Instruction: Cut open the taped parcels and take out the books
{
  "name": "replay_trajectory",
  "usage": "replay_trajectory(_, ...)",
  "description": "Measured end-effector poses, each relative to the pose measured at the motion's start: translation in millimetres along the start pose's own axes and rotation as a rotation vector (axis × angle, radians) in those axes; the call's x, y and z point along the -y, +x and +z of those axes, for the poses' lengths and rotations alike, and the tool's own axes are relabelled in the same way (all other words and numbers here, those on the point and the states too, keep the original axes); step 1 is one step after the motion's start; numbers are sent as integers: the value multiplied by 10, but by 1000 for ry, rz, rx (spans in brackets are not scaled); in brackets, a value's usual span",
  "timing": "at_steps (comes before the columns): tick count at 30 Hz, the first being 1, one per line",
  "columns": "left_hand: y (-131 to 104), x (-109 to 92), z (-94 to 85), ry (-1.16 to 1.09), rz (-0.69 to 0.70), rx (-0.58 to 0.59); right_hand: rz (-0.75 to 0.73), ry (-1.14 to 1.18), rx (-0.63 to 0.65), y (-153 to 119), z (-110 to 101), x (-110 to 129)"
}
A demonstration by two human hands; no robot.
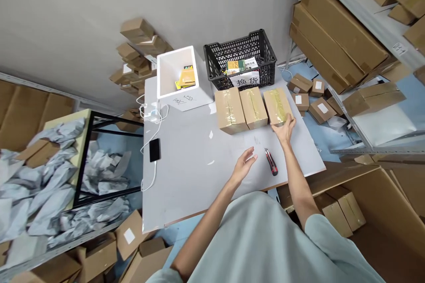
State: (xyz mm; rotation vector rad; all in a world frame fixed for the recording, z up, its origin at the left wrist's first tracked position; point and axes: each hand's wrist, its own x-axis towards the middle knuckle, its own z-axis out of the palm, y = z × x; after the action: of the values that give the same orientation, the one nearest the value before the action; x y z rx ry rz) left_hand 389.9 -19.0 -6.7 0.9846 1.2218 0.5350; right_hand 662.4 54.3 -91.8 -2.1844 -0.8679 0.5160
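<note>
Three taped cardboard boxes stand side by side on the grey table: a left box (229, 112), a middle box (254, 108) and a right box (278, 101). My right hand (284, 129) grips the near end of the right box, thumb on one side and fingers on the other. Above the table, my left hand (245, 166) is open and holds nothing, its fingers stretched toward the right. Between my two forearms lies a red and black utility knife (271, 162).
Behind the boxes stand a black plastic crate (212, 64) holding books and a white foam box (175, 99) with yellow items. A phone (154, 150) on a cable lies at left. A large open carton (375, 190) is at lower right, beside shelving (361, 4).
</note>
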Motion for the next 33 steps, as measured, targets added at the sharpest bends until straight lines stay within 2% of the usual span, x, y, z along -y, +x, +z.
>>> replay_trajectory(4,-118,78,-58,-55,9,25,-55,1,-140,-693,-417,-216)
replay_trajectory(8,-175,148,-249,-107,19,36,-126,45,-210,-1683,-970,-278)
replay_trajectory(11,-163,198,-515,-132,31,19,-189,49,-154,-2402,-1293,-144)
replay_trajectory(14,-139,229,-899,-151,53,-57,-233,64,33,-2928,-1380,83)
replay_trajectory(16,-156,255,-1229,-169,82,-127,-257,77,209,-3147,-1278,260)
replay_trajectory(19,-288,376,-1841,-157,111,-212,-315,98,499,-3330,-914,556)
replay_trajectory(23,-680,770,-2727,-143,64,-391,-391,24,778,-3458,-231,916)
replay_trajectory(25,-911,1011,-3083,-172,72,-459,-435,-59,872,-3501,102,1025)
replay_trajectory(28,-1194,1328,-3415,-209,84,-509,-519,-194,994,-3537,519,1085)
replay_trajectory(30,-1319,1498,-3515,-224,67,-521,-558,-290,1047,-3546,729,1074)
replay_trajectory(33,-1429,1727,-3563,-246,26,-501,-573,-386,1069,-3552,932,1005)
